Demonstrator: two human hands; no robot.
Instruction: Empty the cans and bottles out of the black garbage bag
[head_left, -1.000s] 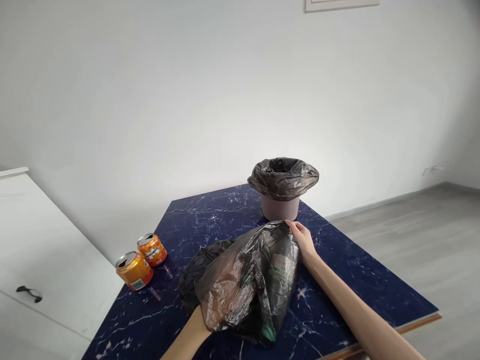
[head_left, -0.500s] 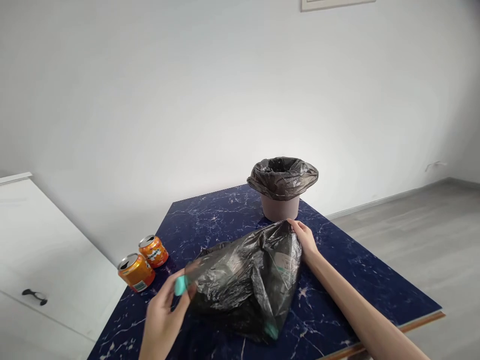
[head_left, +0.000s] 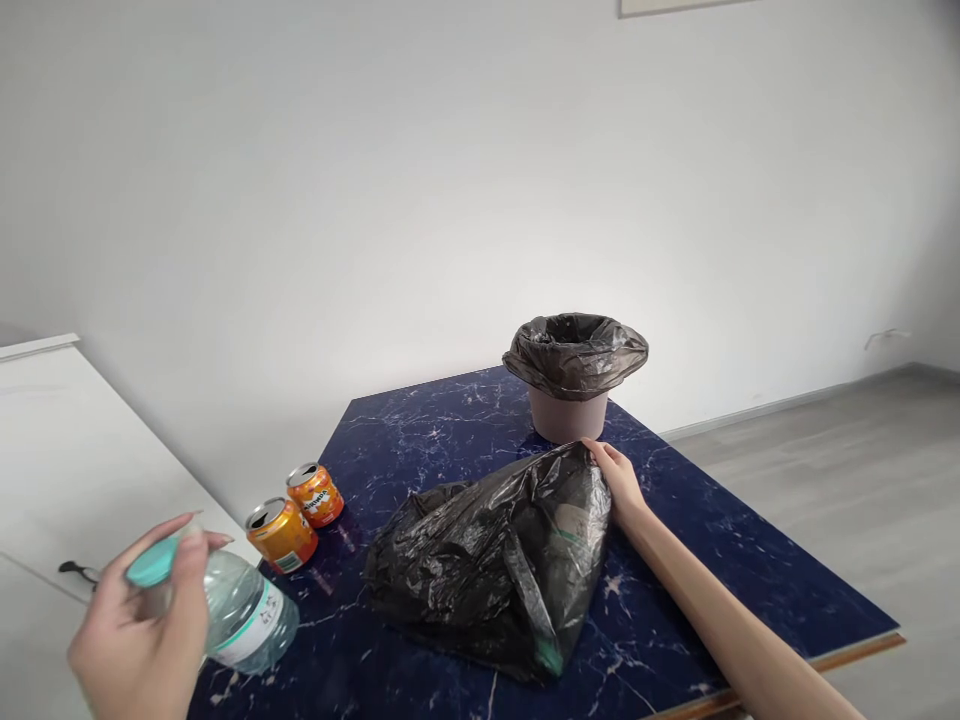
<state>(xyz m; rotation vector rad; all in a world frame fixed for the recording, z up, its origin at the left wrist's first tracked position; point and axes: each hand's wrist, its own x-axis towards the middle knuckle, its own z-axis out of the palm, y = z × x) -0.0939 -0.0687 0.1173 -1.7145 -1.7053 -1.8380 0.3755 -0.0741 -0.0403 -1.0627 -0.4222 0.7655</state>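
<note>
My left hand [head_left: 154,610] grips a clear plastic bottle [head_left: 251,612] by its neck, just under the turquoise cap. The bottle is tilted, its base pointing right, and carries a white label. My right hand [head_left: 613,480] pinches the upper edge of a black plastic bag [head_left: 480,570] lying on the table. Through the thin film, a light label and a turquoise cap show on something inside. Two orange soda cans, a nearer one [head_left: 282,537] and a farther one [head_left: 315,495], stand opened beyond the bottle.
A pinkish bin [head_left: 568,417] with a black liner [head_left: 577,365] folded over its rim stands behind the bag. Everything rests on a dark blue marbled table [head_left: 420,430]. At the left is a white cabinet [head_left: 90,450] with a dark handle; a white wall rises behind.
My left hand has drawn the bottle out of the bag and moved left with it. The bag has sagged on that side; my right hand still holds its edge.
</note>
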